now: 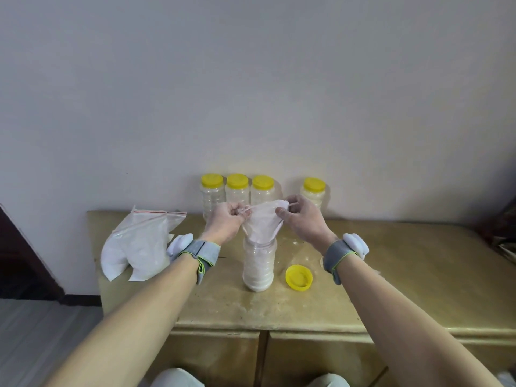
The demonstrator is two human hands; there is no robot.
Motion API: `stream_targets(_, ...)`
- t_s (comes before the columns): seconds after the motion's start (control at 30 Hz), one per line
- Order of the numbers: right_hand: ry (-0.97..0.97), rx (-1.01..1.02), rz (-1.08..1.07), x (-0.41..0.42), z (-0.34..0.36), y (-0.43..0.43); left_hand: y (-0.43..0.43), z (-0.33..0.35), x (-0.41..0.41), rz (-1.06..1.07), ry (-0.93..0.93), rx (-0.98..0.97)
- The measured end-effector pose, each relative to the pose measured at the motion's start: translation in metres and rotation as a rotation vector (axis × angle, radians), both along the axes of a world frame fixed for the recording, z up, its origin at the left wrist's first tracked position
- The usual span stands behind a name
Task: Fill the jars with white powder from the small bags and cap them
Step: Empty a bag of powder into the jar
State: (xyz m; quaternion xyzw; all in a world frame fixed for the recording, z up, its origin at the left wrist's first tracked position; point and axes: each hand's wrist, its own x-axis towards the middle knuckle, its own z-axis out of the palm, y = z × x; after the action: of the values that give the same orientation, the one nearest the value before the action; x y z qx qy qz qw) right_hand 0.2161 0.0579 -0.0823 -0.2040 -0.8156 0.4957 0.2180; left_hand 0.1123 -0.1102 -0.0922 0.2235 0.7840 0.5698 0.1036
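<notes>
- Small bag [262,223], upended in open jar [258,268] on table [391,275], is pinched at top corners by fingers of left hand [223,225] and right hand [303,219].
- Film is judged limp, slippery; corners are best gripped.

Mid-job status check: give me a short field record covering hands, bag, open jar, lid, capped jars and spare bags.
left hand: pinches one upper corner of the bag
right hand: pinches the other corner
bag: upturned, narrow end down in the open jar
open jar: upright on the table, partly filled with powder
lid: yellow, off, lying on the table right of the open jar
capped jars: four at the back, yellow caps on
spare bags: lying at the table's left end, white powder inside
</notes>
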Motion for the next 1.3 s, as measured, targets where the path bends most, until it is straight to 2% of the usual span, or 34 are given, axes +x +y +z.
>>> stream_targets(0.13, 0.007, -0.021, 0.019, 0.004, 0.005, -0.001, 0.002, 0.003, 0.003, -0.046, -0.092, 0.088)
stream_targets(0.23, 0.002, -0.016, 0.060, 0.005, 0.007, -0.003, 0.002, 0.006, 0.006, -0.083, -0.012, -0.010)
stream_targets(0.37, 0.033, -0.047, 0.065, 0.007, 0.010, -0.004, -0.001, 0.009, 0.005, 0.001, 0.044, -0.014)
stream_targets(0.57, 0.035, -0.031, 0.069, 0.008, 0.015, -0.006, 0.000, 0.014, 0.007, -0.043, 0.103, -0.113)
stream_targets(0.7, 0.077, -0.018, 0.055, 0.007, 0.017, -0.004, 0.003, 0.021, 0.011, 0.002, 0.169, -0.140)
stream_targets(0.93, 0.059, 0.089, 0.017, 0.010, 0.016, -0.003, 0.001, 0.026, 0.012, -0.011, 0.148, -0.117)
stream_targets(1.1, 0.036, 0.069, 0.047, 0.007, 0.020, -0.004, -0.001, 0.029, 0.012, 0.011, 0.148, -0.112)
stream_targets(1.23, 0.050, 0.058, 0.041, 0.003, 0.022, -0.008, -0.004, 0.033, 0.009, -0.059, 0.175, -0.147)
stream_targets(1.3, 0.073, -0.004, 0.081, 0.003, 0.020, -0.006, -0.006, 0.035, 0.008, -0.056, 0.192, -0.155)
